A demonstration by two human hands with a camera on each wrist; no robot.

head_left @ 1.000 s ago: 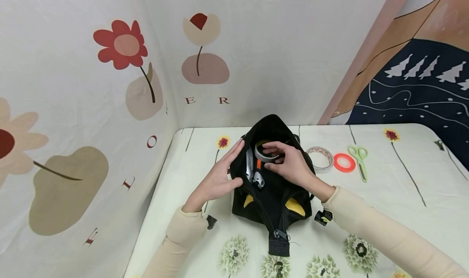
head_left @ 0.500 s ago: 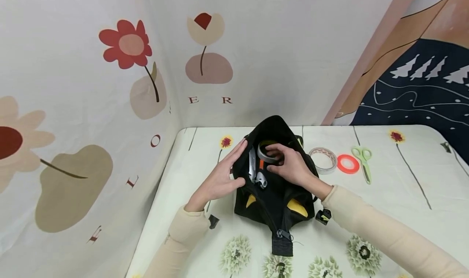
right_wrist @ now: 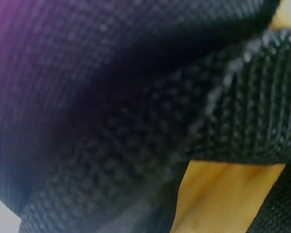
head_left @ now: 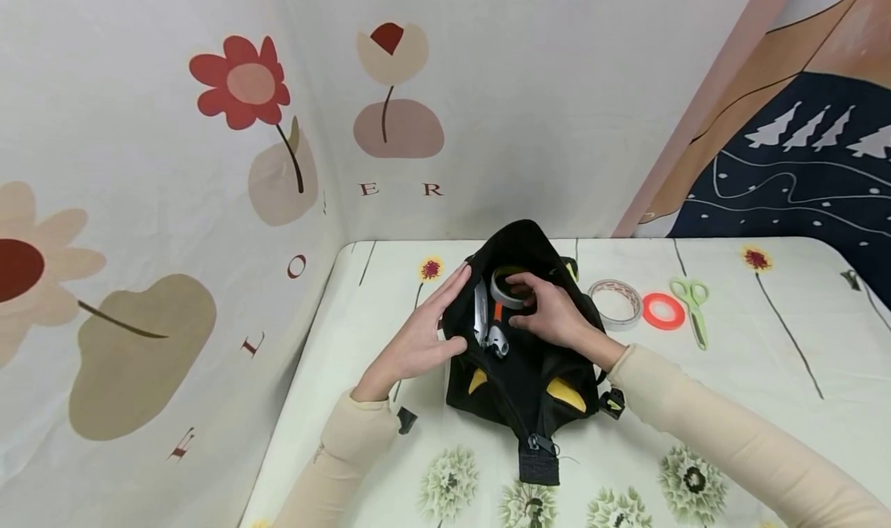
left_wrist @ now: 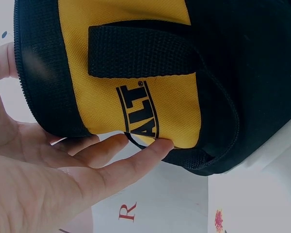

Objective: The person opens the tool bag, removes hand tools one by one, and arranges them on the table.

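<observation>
A black and yellow zip bag (head_left: 536, 373) stands on the table with its mouth spread. My left hand (head_left: 425, 327) rests on its left side, fingers fairly straight along the rim and thumb apart. The left wrist view shows those fingers against the yellow panel (left_wrist: 174, 107). Inside the bag my right hand (head_left: 557, 311) curls its fingers at a grey roll of tape (head_left: 503, 298), partly hiding it. A silver tool (head_left: 480, 315) and an orange-and-grey tool (head_left: 497, 341) lie beside the roll. Blurred bag fabric (right_wrist: 136, 121) fills the right wrist view.
To the right of the bag lie another roll of tape (head_left: 616, 304), a red-orange tape roll (head_left: 663, 311) and green scissors (head_left: 694, 311). Printed cloth walls (head_left: 515, 126) rise behind and to the left of the flower-patterned table (head_left: 752, 373).
The head view has shifted slightly, so everything appears a little further right. Both hands keep nearly the same position at the bag, and the things inside it look unmoved.
</observation>
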